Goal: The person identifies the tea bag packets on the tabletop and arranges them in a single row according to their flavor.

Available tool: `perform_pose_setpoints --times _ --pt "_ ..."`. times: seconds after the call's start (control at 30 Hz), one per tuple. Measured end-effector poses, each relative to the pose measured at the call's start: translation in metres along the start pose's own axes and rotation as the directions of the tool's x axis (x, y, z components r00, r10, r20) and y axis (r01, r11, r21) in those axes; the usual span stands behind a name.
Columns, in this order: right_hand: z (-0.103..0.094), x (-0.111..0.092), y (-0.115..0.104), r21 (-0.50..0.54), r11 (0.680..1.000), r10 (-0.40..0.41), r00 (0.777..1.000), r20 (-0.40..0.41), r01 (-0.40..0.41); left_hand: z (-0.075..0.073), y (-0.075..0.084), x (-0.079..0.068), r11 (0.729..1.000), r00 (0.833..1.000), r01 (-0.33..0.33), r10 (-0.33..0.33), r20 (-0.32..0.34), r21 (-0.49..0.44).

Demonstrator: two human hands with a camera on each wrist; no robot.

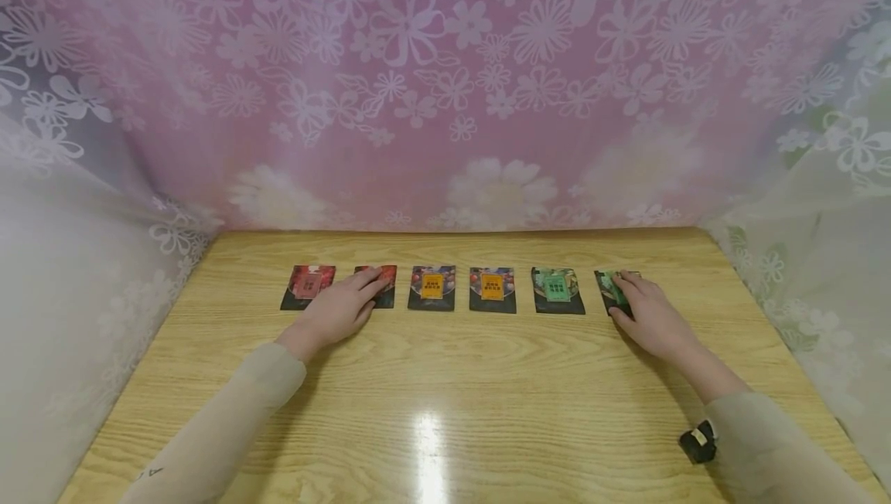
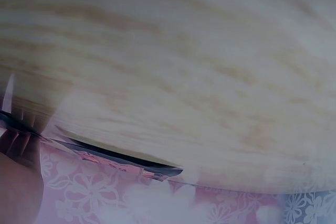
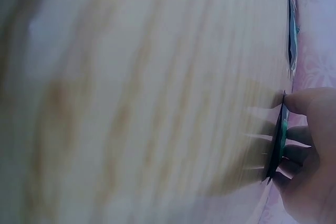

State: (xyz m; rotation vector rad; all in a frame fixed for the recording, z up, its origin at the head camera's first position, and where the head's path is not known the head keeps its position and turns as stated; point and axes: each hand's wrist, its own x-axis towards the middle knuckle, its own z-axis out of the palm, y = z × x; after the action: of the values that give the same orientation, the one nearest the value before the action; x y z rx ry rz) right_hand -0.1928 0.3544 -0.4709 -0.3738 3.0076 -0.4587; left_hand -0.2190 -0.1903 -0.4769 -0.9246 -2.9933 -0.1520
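Observation:
On the wooden table, flat packets lie in a row. My left hand (image 1: 337, 311) rests its fingers on the second red packet (image 1: 385, 293), covering much of it. Just left of that hand is another red packet (image 1: 308, 285) with a pink label. At the row's right end my right hand (image 1: 654, 317) touches a green packet (image 1: 610, 293), its thumb at the near left edge and the other fingers farther up. In the right wrist view, the right hand's fingertips (image 3: 294, 153) spread along this packet (image 3: 276, 148). A green packet (image 1: 558, 291) lies beside it.
Between the hands lie two packets with orange labels, one on the left (image 1: 431, 287) and one on the right (image 1: 493, 290). Flowered pink cloth (image 1: 431, 117) hangs behind the table (image 1: 445, 365). A small black object (image 1: 698, 442) is beside the right sleeve.

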Motion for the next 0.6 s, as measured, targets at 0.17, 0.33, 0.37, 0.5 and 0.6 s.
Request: perform_pose_setpoints --times 0.17,0.33,0.37,0.5,0.6 --pt "0.0002 -0.0020 -0.0009 0.007 1.000 0.008 1.000 0.004 -0.008 -0.0030 0.0014 0.0006 1.000 1.000 -0.019 0.019 -0.009 -0.019" --pt "-0.0008 -0.0031 -0.0026 0.013 1.000 0.011 1.000 0.000 -0.011 -0.0041 0.0004 -0.0001 1.000 1.000 -0.018 0.018 -0.009 -0.012" --pt "-0.0014 -0.0029 -0.0029 0.017 1.000 0.010 1.000 -0.001 -0.010 -0.0041 -0.0001 -0.0003 1.000 1.000 -0.017 0.017 -0.008 -0.009" --pt "-0.0035 -0.0020 -0.0043 0.026 1.000 0.011 1.000 -0.008 -0.011 -0.0054 -0.0023 -0.0008 1.000 1.000 -0.005 0.005 -0.002 -0.005" --pt "-0.0049 -0.0020 -0.0061 0.032 0.999 0.012 1.000 -0.011 -0.012 -0.0076 -0.0044 -0.0018 1.000 1.000 0.004 -0.004 0.008 0.015"
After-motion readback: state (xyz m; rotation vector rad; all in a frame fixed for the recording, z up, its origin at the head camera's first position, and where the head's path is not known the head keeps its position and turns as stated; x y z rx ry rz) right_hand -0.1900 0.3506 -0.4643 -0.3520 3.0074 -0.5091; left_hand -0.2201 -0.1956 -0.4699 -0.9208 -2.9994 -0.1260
